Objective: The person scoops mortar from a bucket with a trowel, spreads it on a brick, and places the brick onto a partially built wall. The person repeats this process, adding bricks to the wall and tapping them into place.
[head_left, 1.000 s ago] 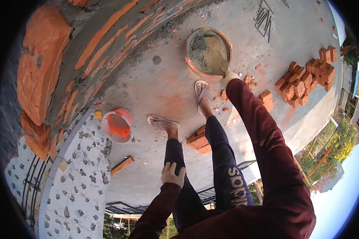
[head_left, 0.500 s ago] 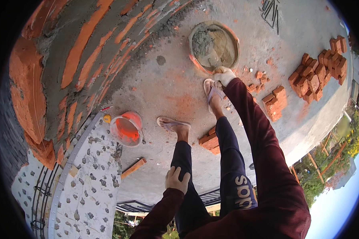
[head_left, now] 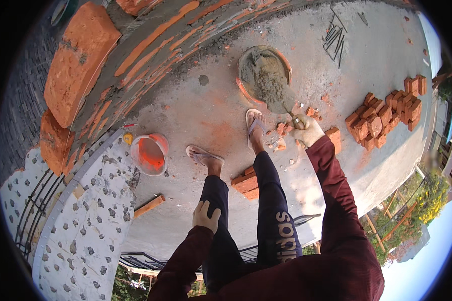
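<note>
My right hand [head_left: 307,131], in a pale glove, is closed around the handle of a trowel [head_left: 288,109]. Wet grey mortar [head_left: 271,83] is heaped on the blade, over the near right rim of a round pan [head_left: 243,91]. More mortar and sandy mix lie inside that pan, and the load hides part of its rim. My left hand [head_left: 206,216], gloved too, rests on my left knee with its fingers spread and holds nothing.
A brick wall with mortar joints [head_left: 155,42] curves along the left. An orange-red bucket [head_left: 150,154] stands near its foot. Stacked bricks [head_left: 374,120] are at right, more bricks [head_left: 247,184] between my legs. Metal rods [head_left: 335,37] lie beyond; a wooden piece [head_left: 149,205] lies at lower left.
My right hand has drawn the trowel back and to the right, out of the pan's mix, with mortar now on its blade. My left hand stays on the knee; the whole view has shifted.
</note>
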`<state>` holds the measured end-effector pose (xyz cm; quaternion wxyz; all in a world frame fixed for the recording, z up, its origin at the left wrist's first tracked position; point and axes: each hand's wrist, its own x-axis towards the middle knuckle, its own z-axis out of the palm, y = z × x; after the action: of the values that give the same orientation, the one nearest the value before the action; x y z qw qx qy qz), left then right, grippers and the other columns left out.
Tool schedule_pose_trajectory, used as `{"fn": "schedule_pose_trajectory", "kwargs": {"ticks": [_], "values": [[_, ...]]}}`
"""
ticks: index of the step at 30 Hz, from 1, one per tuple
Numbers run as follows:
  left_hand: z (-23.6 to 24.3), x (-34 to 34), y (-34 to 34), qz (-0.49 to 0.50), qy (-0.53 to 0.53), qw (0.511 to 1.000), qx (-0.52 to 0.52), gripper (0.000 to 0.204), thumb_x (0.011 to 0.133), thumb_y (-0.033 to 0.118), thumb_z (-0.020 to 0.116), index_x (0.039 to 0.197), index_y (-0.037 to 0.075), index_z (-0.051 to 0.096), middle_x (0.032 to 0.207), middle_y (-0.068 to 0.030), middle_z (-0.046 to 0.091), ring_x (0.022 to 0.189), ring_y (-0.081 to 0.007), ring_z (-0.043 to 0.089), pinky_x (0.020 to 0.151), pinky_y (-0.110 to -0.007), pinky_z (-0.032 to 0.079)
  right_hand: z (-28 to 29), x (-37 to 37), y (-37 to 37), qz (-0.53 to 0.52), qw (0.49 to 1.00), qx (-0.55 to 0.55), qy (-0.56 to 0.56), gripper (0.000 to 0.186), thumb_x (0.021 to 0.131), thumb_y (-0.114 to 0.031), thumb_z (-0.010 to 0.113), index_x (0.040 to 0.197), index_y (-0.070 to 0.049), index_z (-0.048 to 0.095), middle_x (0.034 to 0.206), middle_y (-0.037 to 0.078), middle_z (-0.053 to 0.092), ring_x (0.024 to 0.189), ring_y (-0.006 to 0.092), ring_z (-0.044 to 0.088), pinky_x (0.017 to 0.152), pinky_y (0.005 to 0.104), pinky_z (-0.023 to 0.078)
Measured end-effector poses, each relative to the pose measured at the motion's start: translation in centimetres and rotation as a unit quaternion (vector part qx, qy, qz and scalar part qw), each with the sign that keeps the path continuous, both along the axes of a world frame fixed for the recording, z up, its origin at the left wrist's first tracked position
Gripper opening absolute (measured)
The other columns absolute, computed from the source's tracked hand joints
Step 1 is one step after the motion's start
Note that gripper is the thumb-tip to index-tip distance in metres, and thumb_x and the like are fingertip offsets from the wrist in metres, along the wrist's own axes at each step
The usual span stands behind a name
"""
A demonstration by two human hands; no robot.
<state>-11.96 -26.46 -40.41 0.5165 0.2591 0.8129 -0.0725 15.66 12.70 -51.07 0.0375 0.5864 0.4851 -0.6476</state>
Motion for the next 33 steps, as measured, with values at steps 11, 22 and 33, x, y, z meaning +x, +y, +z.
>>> {"fn": "schedule_pose_trajectory", "kwargs": {"ticks": [11, 22, 33], "values": [[7.4, -4.9, -8.9, 0.305, 0.053, 0.944, 0.116, 0.075, 0.089, 0.047, 0.071, 0.147, 0.004, 0.053, 0.153, -0.0281, 0.046, 0.145, -0.0431, 0.040, 0.120, -0.048, 0.036, 36.0, -17.3, 3.4, 0.330, 0.940, -0.087, -0.011, 0.024, 0.082, 0.001, 0.073, 0.103, 0.000, 0.062, 0.063, -0.003, 0.051, 0.047, 0.0084, 0.048, 0.042, 0.0280, 0.038], [9.2, -5.2, -25.5, 0.546, 0.103, 0.821, 0.129, 0.081, 0.092, 0.047, 0.069, 0.156, 0.003, 0.043, 0.154, -0.0240, 0.049, 0.140, -0.0374, 0.050, 0.117, -0.044, 0.039, 43.2, -48.4, 2.3, 0.561, 0.826, 0.051, 0.027, 0.032, 0.080, -0.006, 0.076, 0.107, 0.001, 0.061, 0.074, 0.002, 0.060, 0.049, 0.0102, 0.053, 0.042, 0.0314, 0.040], [10.6, 10.7, -27.5, 0.900, 0.074, 0.418, 0.100, 0.086, 0.092, 0.043, 0.073, 0.162, 0.013, 0.033, 0.164, -0.0128, 0.039, 0.152, -0.0300, 0.034, 0.118, -0.061, 0.026, 42.3, -67.2, -3.8, 0.772, 0.518, 0.349, -0.118, 0.047, 0.081, -0.012, 0.067, 0.126, 0.002, 0.065, 0.100, 0.023, 0.073, 0.082, 0.0329, 0.073, 0.070, 0.0431, 0.058]]}}
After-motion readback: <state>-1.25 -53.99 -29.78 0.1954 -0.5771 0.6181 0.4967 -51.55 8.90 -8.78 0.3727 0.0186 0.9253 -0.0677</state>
